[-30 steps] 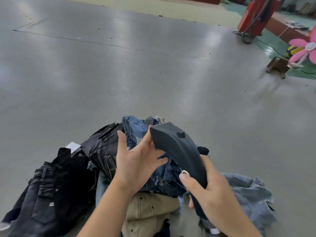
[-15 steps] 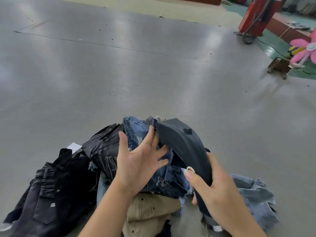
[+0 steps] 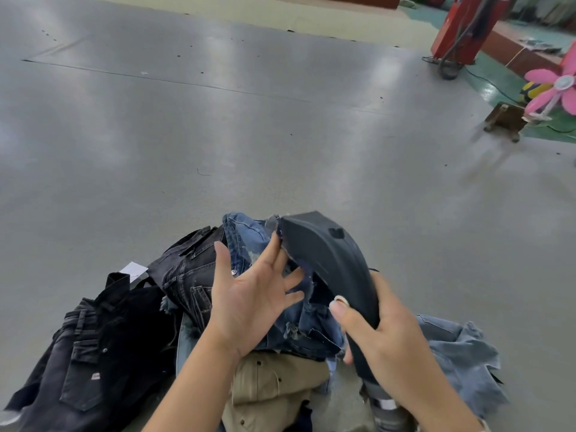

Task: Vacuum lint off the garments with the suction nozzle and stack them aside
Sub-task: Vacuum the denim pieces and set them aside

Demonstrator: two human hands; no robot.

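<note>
R hand (image 3: 386, 332) is gripping the rigid suction nozzle (image 3: 330, 263) by its neck, mouth over blue jeans (image 3: 246, 238) atop the near-centre pile, while L hand (image 3: 252, 291) is spreading loose, fingers splayed (denim prob. limp, heavyish; pinch at waistband).

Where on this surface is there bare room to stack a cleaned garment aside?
The wide grey surface beyond the blue denim garment is bare, as is the stretch right of the pale blue jeans. It is crowded near the person: black jeans, khaki trousers and both hands.
</note>
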